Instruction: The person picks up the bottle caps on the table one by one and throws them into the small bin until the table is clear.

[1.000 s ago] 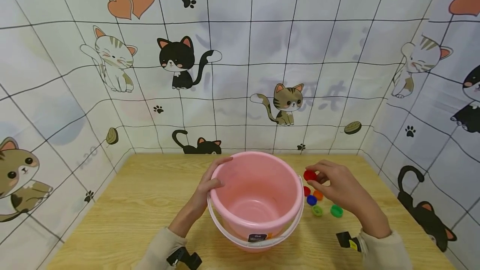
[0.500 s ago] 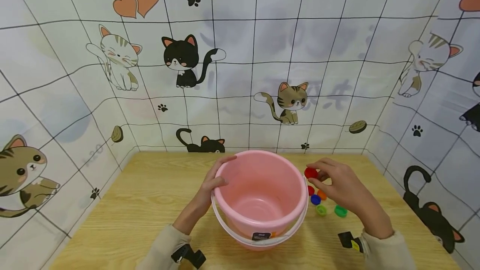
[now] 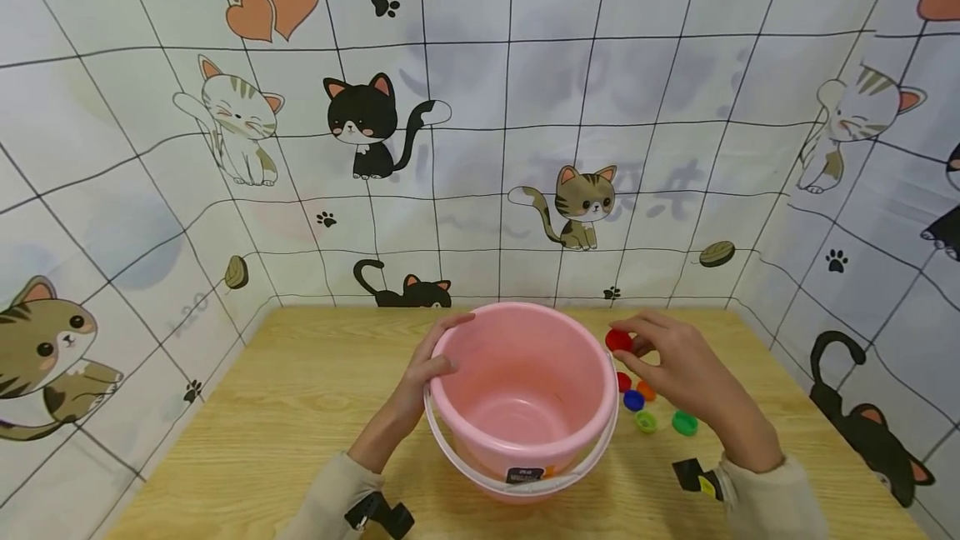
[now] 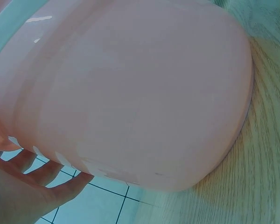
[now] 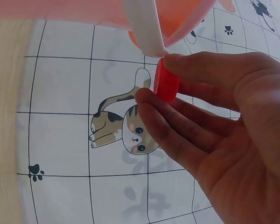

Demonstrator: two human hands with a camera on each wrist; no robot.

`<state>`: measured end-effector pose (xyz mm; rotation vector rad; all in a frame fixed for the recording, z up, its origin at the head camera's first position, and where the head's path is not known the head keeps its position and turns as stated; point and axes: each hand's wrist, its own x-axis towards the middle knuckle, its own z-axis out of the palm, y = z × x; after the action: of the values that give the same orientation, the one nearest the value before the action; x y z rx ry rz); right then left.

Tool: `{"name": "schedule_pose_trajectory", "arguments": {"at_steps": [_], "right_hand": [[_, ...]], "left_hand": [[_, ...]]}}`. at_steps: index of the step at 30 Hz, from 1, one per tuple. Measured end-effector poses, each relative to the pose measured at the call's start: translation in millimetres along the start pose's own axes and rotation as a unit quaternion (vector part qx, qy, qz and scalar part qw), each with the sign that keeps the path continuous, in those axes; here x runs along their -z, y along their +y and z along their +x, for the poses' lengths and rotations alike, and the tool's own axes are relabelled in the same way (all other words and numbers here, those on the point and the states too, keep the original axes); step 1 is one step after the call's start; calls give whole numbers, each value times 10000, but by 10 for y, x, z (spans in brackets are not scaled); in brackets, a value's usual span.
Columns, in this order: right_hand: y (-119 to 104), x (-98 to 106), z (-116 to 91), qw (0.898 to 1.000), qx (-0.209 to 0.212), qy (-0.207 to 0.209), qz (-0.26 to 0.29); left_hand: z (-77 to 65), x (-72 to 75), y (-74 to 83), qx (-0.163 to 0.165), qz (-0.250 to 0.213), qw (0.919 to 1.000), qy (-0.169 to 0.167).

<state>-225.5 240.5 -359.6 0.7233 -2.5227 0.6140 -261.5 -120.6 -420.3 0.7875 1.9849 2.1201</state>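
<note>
A pink bucket [image 3: 517,357] with a white handle [image 3: 525,486] leans on the wooden table, its mouth turned toward the head camera. My left hand [image 3: 420,369] grips its left rim, thumb over the edge; in the left wrist view that hand's fingers lie along the bucket's outer wall [image 4: 144,102]. Beside the right rim, my right hand [image 3: 671,361] pinches a red bottle cap [image 3: 619,340] between thumb and fingertips. The right wrist view shows the red bottle cap [image 5: 167,81] held edge-on, close to the white handle [image 5: 147,28]. Nothing lies on the bucket's visible inner floor.
Several caps lie on the table right of the bucket: a red cap [image 3: 624,382], an orange cap [image 3: 647,391], a blue cap [image 3: 633,401], a light green cap [image 3: 646,422] and a green cap [image 3: 685,422]. A cat-print sheet [image 3: 465,148] walls the table [image 3: 300,407].
The right hand has risen slightly with the red bottle cap, staying beside the bucket's rim. The left hand keeps its grip. The head view has shifted a little.
</note>
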Motion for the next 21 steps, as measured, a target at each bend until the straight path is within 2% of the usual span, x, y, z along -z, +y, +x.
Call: {"name": "schedule_pose_trajectory", "arguments": {"at_steps": [6,12,17,21], "right_hand": [[-8,30,39,9994,242,200,-124],[-58,58,98,9996,230,120,-108],[-116,84,167,9985,469,124,-245],[-184,124,231,9986,433,-62,-312]], "left_hand": [[3,2,-2,-26,-22,10000,-30],[5,5,2,7,33,10000,23],[-2,2,-2,-6,48,10000,10],[-6,3,-5,-26,53,10000,-10]]}}
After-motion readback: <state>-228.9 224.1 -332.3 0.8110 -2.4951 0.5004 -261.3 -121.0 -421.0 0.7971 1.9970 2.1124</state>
